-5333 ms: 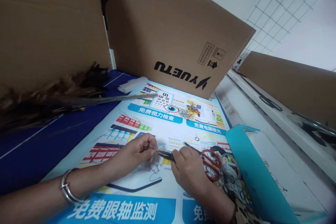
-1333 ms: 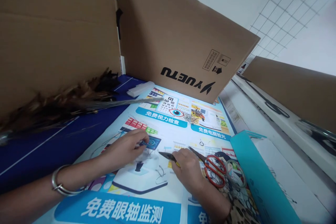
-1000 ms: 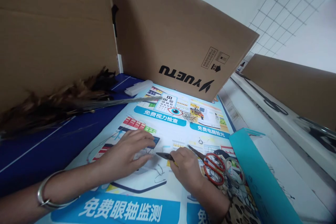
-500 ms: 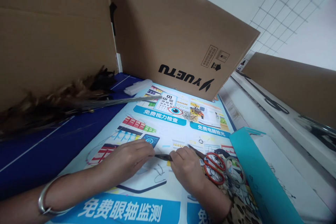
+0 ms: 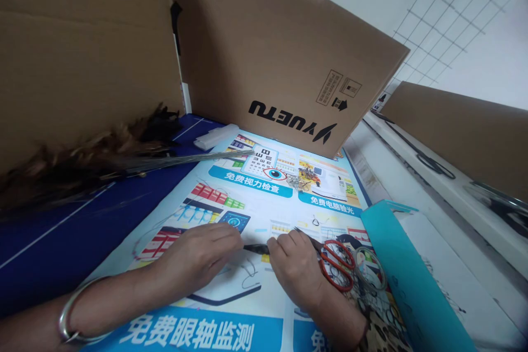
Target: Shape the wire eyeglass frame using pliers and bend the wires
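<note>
set before carton (image 5: 268, 38), over poster (image 5: 256, 203). bunched up with left hand (image 5: 216, 247), cannot tell if pinching anything. clenched with right hand (image 5: 295, 261), just beside scissors (image 5: 339, 268), round pliers (image 5: 256, 249). held above poster, between hands, with long axis crosswise, near level, pointing nose-first left, up to left hand.

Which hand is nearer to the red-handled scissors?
The right hand, holding the pliers beside the scissors; the left hand is farther, at the pliers' tip.
</note>
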A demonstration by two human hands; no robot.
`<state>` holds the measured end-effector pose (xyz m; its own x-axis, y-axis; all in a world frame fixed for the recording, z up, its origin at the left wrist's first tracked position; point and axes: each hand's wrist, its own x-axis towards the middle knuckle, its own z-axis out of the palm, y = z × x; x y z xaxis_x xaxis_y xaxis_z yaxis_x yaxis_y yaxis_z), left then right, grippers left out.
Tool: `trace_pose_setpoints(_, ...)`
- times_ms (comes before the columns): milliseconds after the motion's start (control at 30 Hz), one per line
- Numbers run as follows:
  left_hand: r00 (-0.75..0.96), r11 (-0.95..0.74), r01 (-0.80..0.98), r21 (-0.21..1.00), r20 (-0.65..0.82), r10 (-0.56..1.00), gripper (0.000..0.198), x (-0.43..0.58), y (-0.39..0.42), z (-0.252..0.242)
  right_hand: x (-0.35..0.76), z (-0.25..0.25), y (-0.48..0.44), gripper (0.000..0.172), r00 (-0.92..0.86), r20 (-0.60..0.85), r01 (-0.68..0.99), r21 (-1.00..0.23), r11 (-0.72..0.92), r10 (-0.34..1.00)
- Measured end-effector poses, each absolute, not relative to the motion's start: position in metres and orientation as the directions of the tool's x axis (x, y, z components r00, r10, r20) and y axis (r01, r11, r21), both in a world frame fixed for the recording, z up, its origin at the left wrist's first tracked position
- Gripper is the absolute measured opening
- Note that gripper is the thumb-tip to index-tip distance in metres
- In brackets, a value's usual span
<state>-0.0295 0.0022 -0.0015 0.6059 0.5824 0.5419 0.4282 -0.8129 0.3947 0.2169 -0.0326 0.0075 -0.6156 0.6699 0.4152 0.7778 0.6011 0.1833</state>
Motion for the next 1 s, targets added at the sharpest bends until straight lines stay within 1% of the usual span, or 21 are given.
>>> trace_pose_setpoints(67,0.612,-0.811,0.421,0.407,0.533,0.585,0.025,-0.029,0.002,-0.001,0.217,0.008,-0.033,0.014,-0.612,0.420,0.780,0.176,0.601,0.670)
trace_pose_setpoints(133,0.607,-0.795,0.410,0.448,0.517,0.604,0.024,-0.029,0.002,-0.002,0.216,0.007,-0.032,0.014,-0.601,0.428,0.786,0.161,0.597,0.675)
trace_pose_setpoints(233,0.558,-0.693,0.416,0.589,0.437,0.706,0.019,-0.030,0.003,-0.003,0.216,0.005,-0.031,0.013,-0.561,0.452,0.803,0.094,0.589,0.693)
trace_pose_setpoints(300,0.502,-0.552,0.430,0.714,0.319,0.804,0.014,-0.030,0.005,-0.001,0.216,0.003,-0.029,0.011,-0.504,0.482,0.816,-0.008,0.579,0.717)
trace_pose_setpoints(367,0.459,-0.378,0.400,0.835,0.174,0.871,0.013,-0.030,0.008,0.001,0.217,0.000,-0.027,0.010,-0.429,0.509,0.815,-0.137,0.563,0.746)
trace_pose_setpoints(433,0.451,-0.201,0.293,0.935,0.050,0.891,0.015,-0.029,0.010,0.004,0.218,-0.002,-0.026,0.009,-0.363,0.521,0.798,-0.254,0.547,0.772)
trace_pose_setpoints(500,0.458,-0.033,0.135,0.990,-0.033,0.888,0.017,-0.028,0.011,0.007,0.218,-0.003,-0.024,0.010,-0.327,0.520,0.767,-0.342,0.543,0.789)
trace_pose_setpoints(567,0.460,0.101,-0.012,0.995,-0.084,0.884,0.019,-0.027,0.009,0.011,0.218,-0.004,-0.024,0.011,-0.321,0.515,0.725,-0.407,0.556,0.795)
trace_pose_setpoints(633,0.462,0.193,-0.104,0.976,-0.125,0.878,0.021,-0.026,0.006,0.017,0.216,-0.003,-0.024,0.011,-0.325,0.505,0.684,-0.458,0.568,0.800)
trace_pose_setpoints(733,0.491,0.304,-0.173,0.937,-0.186,0.851,0.023,-0.023,-0.001,0.024,0.212,-0.002,-0.025,0.011,-0.322,0.502,0.637,-0.512,0.576,0.803)
trace_pose_setpoints(833,0.528,0.400,-0.236,0.886,-0.229,0.818,0.024,-0.020,-0.005,0.028,0.209,-0.002,-0.028,0.014,-0.331,0.523,0.593,-0.532,0.604,0.785)
trace_pose_setpoints(1000,0.563,0.474,-0.280,0.835,-0.257,0.785,0.023,-0.016,-0.010,0.024,0.205,-0.003,-0.031,0.014,-0.364,0.540,0.555,-0.528,0.642,0.759)
